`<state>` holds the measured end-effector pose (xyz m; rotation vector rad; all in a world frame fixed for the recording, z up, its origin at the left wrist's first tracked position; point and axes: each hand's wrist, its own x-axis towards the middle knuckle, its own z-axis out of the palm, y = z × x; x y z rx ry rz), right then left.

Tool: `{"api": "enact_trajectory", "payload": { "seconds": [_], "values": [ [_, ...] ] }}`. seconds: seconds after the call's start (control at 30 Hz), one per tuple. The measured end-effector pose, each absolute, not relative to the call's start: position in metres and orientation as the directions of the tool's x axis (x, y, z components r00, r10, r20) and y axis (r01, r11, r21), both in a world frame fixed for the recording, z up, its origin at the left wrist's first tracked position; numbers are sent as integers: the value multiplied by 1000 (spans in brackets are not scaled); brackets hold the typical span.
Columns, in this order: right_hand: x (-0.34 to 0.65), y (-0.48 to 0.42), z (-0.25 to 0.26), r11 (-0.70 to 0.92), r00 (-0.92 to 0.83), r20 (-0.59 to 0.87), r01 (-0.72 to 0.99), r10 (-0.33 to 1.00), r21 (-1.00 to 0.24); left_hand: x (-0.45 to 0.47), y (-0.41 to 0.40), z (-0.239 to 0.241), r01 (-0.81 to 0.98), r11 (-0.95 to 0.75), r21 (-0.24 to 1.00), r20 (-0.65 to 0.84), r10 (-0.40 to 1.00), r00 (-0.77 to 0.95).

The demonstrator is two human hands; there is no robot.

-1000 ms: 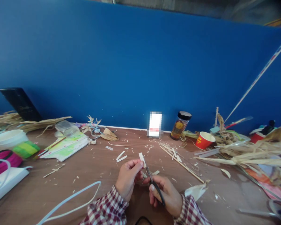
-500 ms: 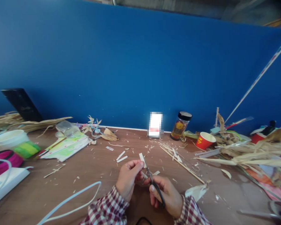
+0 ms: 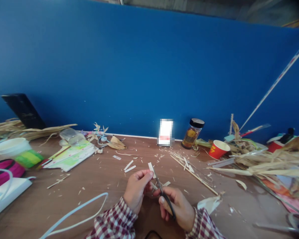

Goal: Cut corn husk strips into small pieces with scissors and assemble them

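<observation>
Evidently strip [image 3: 151, 167] is pale (narrow), scissors-cut [image 3: 161, 192].

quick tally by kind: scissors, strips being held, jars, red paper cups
scissors: 1, in the right hand
pale strip: 1, pinched in the left hand
black-lidded jar: 1
red paper cup: 1
total: 4
red thing far right: too hidden, not counted

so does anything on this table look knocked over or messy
Yes. The red paper cup lies tipped on its side beside the jar. Pale trimmings are strewn over the table around the left hand, which pinches a strip, and the right hand, which holds scissors.
</observation>
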<state>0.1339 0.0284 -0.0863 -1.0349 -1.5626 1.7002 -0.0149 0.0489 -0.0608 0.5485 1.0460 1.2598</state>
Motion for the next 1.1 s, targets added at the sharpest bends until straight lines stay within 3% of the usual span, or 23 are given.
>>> {"api": "enact_trajectory", "payload": {
  "seconds": [1.1],
  "values": [
    [134,30,-84,-94,-501,-120,77,857,-993,-9,45,-64,-506,312,804,-349,937,24]
  ]
}}
